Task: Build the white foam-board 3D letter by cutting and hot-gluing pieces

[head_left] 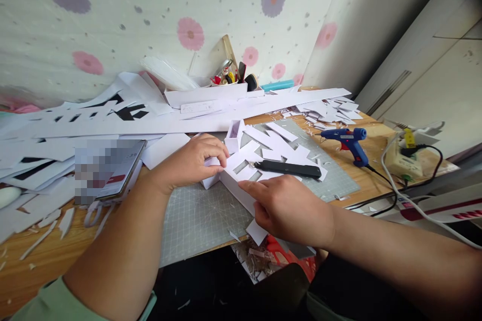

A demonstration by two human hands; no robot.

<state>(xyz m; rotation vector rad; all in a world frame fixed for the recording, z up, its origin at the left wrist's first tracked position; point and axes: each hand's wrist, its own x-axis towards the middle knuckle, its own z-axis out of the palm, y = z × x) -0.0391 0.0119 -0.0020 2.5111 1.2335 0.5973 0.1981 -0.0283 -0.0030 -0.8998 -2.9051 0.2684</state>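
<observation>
A white foam-board model [238, 191] with box-like parts and rectangular cut-outs stands on a grey cutting mat [188, 228]. My left hand [198, 158] is closed at its left corner, thumb and fingertips pinching a short white wall. From the front right, my right hand [286, 205] has its index finger stretched onto the long wall's top edge; the other fingers are curled below, partly hidden. A small open white box [235, 135] rises just beyond my left fingertips. Across loose white strips behind my right hand lies a black utility knife [289, 168].
A blue glue gun [348, 141] stands on the right, its cord running to a power strip [404, 160]. A phone [126, 168] leans at the left. White board sheets [94, 123] and a tool holder [228, 80] fill the back. Scraps lie around the mat.
</observation>
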